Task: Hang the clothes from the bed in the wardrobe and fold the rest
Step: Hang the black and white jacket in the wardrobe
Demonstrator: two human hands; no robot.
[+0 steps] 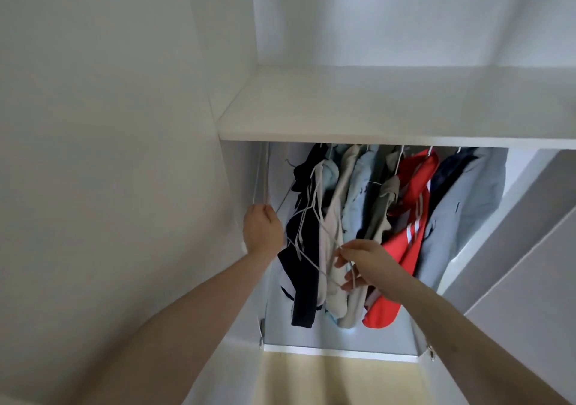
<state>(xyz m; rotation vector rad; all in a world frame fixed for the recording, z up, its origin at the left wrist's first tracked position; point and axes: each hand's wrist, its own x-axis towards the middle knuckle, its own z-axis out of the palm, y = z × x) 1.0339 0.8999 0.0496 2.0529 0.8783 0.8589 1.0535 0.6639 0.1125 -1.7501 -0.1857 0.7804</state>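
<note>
I look into an open white wardrobe [358, 111] where several garments hang in a row: a dark navy one [300, 283], a cream one [332, 214], pale blue ones, a red one with white stripes [402, 248] and a grey-blue one [461, 214]. My left hand [261, 228] reaches to the wardrobe's left end and grips thin white wire hangers [260, 180] that hang there empty. My right hand [366, 264] pinches another white wire hanger [314, 220] in front of the navy and cream garments. The rail itself is hidden behind the shelf.
A white shelf [311, 124] runs across above the hanging clothes. A white wall stands at the left, and an open wardrobe door [514, 264] at the right. The wardrobe's pale floor [311, 339] shows below, with light wooden flooring [336, 379] in front.
</note>
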